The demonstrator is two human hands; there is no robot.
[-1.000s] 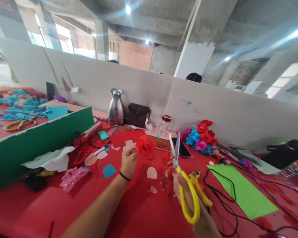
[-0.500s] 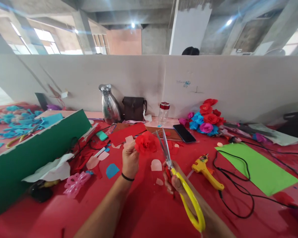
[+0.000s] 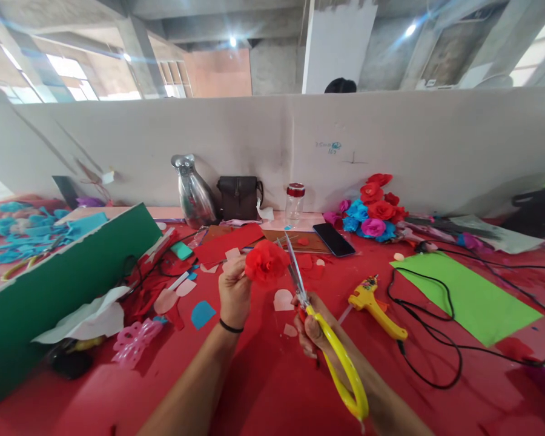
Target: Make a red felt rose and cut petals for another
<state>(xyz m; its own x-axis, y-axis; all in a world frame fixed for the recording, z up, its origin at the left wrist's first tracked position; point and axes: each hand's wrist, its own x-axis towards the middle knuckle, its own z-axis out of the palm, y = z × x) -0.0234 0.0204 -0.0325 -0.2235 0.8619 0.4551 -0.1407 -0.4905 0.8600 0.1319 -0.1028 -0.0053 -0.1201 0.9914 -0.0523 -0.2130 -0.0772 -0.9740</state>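
A red paper flower (image 3: 267,263) is pinched in the closed fingers of my left hand (image 3: 234,292), above the middle of the table. My right hand (image 3: 315,327) is closed around yellow-handled scissors (image 3: 340,357), which point away from me with their blades slightly apart. The blade tips lie just right of the flower; whether they touch it I cannot tell. A strip of something red also shows in my right hand, partly hidden by the fingers. Pink paper pieces (image 3: 283,300) and a blue paper piece (image 3: 203,315) lie on the red table (image 3: 263,381) below.
Right of my hands are a yellow glue gun (image 3: 376,309) with a looping black cord and a green sheet (image 3: 472,303). Behind stand a metal jug (image 3: 195,192), a glass jar (image 3: 295,206), a phone (image 3: 333,240) and a paper flower bunch (image 3: 372,212). A green board (image 3: 72,303) stands left.
The view has shifted slightly to the right. The flower has turned a little and sits closer to the scissor blades. Both hands keep their hold.
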